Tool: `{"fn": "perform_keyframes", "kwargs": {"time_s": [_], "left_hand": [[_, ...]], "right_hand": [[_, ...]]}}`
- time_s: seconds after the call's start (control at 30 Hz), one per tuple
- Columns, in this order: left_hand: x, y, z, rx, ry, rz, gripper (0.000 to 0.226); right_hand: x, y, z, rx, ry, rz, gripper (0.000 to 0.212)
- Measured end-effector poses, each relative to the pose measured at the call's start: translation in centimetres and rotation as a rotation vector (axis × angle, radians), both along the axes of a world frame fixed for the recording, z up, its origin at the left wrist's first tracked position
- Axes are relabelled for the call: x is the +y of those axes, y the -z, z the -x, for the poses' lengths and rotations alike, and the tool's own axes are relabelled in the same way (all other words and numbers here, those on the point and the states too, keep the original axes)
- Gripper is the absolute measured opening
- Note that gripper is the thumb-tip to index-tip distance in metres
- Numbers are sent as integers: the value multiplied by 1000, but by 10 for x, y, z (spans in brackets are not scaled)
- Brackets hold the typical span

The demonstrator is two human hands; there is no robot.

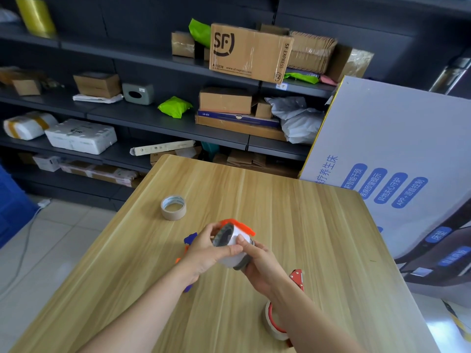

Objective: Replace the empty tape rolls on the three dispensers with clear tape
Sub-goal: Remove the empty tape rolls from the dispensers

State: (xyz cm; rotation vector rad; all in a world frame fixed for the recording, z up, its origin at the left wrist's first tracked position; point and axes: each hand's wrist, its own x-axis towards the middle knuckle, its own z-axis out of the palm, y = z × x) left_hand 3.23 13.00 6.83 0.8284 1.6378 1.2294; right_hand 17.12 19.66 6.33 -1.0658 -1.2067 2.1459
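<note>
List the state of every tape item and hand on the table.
Clear roll: held off the table in both hands.
Empty core: lying flat, untouched.
Red dispenser: on the table, roll mounted.
Left hand: gripping roll.
Right hand: gripping roll.

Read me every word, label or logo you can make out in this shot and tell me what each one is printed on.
"SF" logo: front of the big cardboard box on the shelf.
"SF EXPRESS": that box's right edge.
"www.sf-express.com": along its bottom, barely legible.
"APP+语音控制": blue badge on the white carton leaning at right; its other Chinese badges are too blurred to trust.
Print inside the empty tape core on the table: too small.
</note>
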Motion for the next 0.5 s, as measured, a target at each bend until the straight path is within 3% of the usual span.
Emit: {"fn": "perform_keyframes", "kwargs": {"time_s": [0.07, 0.2, 0.3, 0.5], "left_hand": [[1, 0, 2, 94, 46, -10, 71], [1, 6, 8, 248, 136, 21, 85], [2, 5, 10, 383, 223, -2, 76], [4, -2, 11, 800, 472, -80, 83]], "right_hand": [[3, 0, -1, -25, 56, 31, 63], [5, -6, 1, -195, 88, 11, 64], [5, -13, 3, -313, 66, 44, 82], [5, -14, 3, -275, 108, 194, 92]]}}
